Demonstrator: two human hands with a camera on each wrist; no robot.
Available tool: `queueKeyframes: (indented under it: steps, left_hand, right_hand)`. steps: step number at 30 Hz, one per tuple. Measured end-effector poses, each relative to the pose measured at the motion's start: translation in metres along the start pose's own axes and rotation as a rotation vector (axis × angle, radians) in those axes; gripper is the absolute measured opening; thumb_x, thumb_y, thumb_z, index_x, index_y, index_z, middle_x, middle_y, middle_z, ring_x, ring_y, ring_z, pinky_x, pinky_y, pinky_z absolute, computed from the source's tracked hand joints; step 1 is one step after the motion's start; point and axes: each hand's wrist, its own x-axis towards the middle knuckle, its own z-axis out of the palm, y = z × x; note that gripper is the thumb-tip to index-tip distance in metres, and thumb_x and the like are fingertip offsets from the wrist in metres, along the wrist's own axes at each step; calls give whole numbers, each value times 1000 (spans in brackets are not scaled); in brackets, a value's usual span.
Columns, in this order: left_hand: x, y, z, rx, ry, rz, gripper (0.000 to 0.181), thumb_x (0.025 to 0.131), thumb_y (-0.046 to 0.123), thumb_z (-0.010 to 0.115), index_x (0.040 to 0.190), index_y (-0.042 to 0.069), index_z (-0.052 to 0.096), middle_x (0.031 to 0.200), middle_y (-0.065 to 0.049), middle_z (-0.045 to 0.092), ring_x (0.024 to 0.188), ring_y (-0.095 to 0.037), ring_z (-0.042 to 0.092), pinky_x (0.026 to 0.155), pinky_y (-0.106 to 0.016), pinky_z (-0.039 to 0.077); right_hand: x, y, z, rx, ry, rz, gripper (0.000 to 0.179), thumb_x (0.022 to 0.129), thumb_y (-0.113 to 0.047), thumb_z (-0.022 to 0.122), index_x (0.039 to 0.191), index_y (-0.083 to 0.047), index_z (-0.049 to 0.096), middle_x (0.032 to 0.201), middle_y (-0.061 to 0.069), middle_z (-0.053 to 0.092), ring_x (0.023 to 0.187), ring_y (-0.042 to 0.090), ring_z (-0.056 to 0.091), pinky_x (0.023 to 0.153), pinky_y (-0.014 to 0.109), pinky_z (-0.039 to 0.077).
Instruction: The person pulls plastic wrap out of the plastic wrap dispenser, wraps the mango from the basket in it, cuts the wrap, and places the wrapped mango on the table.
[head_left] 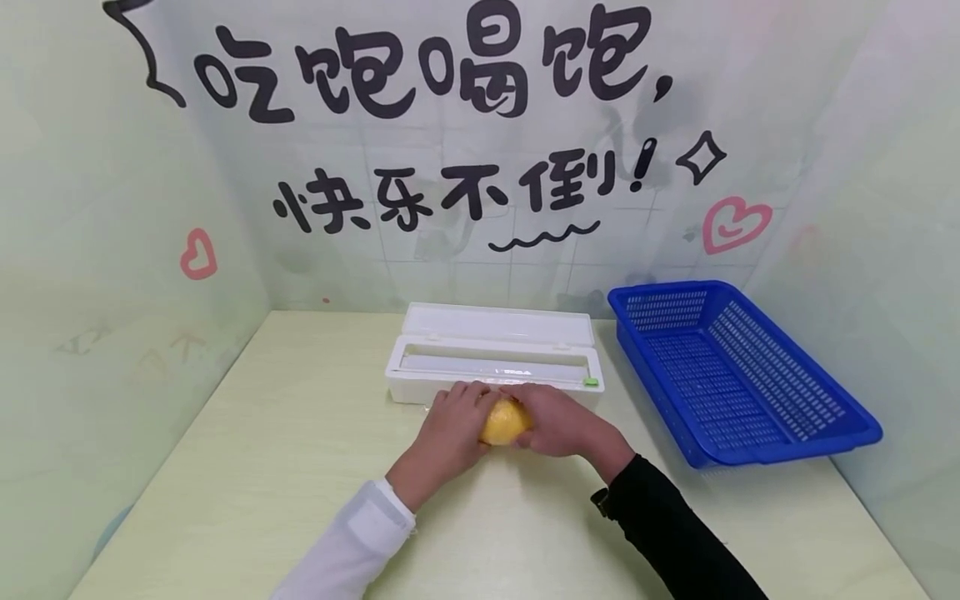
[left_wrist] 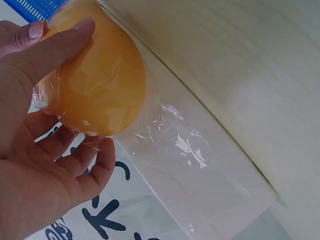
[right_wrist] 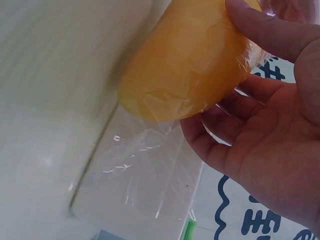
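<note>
- From where I stand, the yellow fruit is right between the person's two hands, and both are touching it.
- The left hand grips its left end: the thumb lies over the skin, and the fingers curl round the far side.
- The right hand grips the other end in much the same way, thumb on the fruit, fingers bent behind it. Neither hand is nearer; they share it evenly.
- The fruit's long axis seems to run across from hand to hand, roughly in line with the long white box just beyond the fingers. I judge this from the wrist views, since the hands cover both ends from above.
- Clear film clings to the fruit, wrinkling under the fingers, and more of it lies between the fruit and the front of the box. I can't tell whether the two stretches are joined.
- Whether the fruit rests on the surface or is held just above it, I can't tell.
- The box's lid is tipped back on the side away from the hands, and a small green piece sits at its right end, beyond the right hand.
- Off to the right of the right hand, well apart from the fruit, is a blue basket.
</note>
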Motion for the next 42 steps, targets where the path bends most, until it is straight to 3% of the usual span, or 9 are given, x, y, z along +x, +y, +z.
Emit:
queueKeyframes:
  steps: [4, 10, 13, 20, 26, 30, 33, 38, 42]
  left_hand:
    - [3, -6, -3, -52, -28, -1, 65, 69, 27, 93, 125, 9, 66, 118, -6, 64, 106, -29, 57, 83, -44, 49]
    - [14, -14, -11, -101, -109, -1, 63, 69, 29, 93, 125, 13, 69, 114, -5, 65, 102, -27, 59, 82, -46, 51]
    - [18, -17, -14, -107, -139, -8, 63, 67, 29, 93, 124, 15, 70, 109, -3, 65, 95, -25, 58, 79, -43, 50]
    - [23, -16, -16, -95, -129, 12, 50, 63, 26, 92, 107, 12, 72, 88, -2, 63, 75, -21, 57, 72, -38, 49]
    - [21, -17, -9, -165, -93, -16, 68, 60, 21, 94, 117, 7, 60, 93, -5, 69, 79, -24, 63, 75, -40, 54]
    - [21, -18, -6, -195, -86, -11, 65, 60, 23, 96, 111, 8, 57, 91, -5, 69, 77, -23, 63, 73, -39, 53]
    - [21, -15, -4, -171, -103, -30, 61, 62, 25, 95, 109, 7, 60, 91, -5, 69, 80, -23, 64, 76, -42, 52]
    - [19, -5, -1, -107, -145, -118, 64, 69, 32, 90, 120, 6, 62, 106, -8, 68, 100, -29, 60, 88, -52, 43]
    - [13, 5, 6, -80, -118, -185, 73, 69, 36, 90, 128, 6, 60, 122, -11, 64, 114, -34, 50, 93, -53, 39]
  right_hand:
    - [-5, -5, 4, -4, 75, 44, 64, 82, -17, 83, 138, -6, 56, 119, 5, 67, 97, 19, 61, 90, 39, 53]
    - [-15, -18, 12, -354, 281, -6, 68, 73, -34, 91, 130, -14, 62, 123, 6, 64, 106, 25, 63, 87, 41, 52]
    - [-16, -23, 17, -495, 333, -62, 72, 66, -39, 94, 126, -15, 61, 117, 5, 64, 105, 25, 63, 86, 40, 51]
    - [-14, -30, 29, -705, 363, -69, 85, 56, -47, 97, 122, -12, 57, 108, 6, 60, 97, 24, 63, 82, 37, 51]
    - [-9, -24, 41, -842, 384, -82, 100, 49, -50, 99, 127, -8, 55, 107, 10, 56, 90, 24, 57, 78, 34, 50]
    - [-4, -13, 45, -851, 505, -148, 85, 49, -38, 101, 117, -8, 60, 97, 9, 57, 79, 23, 57, 71, 31, 52]
    - [0, -6, 44, -809, 530, -174, 76, 51, -31, 100, 112, -9, 61, 93, 7, 58, 74, 22, 57, 65, 30, 52]
    - [2, -3, 34, -660, 431, -109, 68, 58, -29, 97, 116, -12, 66, 96, 5, 64, 77, 21, 60, 66, 30, 54]
    - [4, -5, 28, -574, 349, -36, 65, 64, -31, 95, 120, -15, 68, 100, 5, 67, 82, 21, 62, 72, 31, 55]
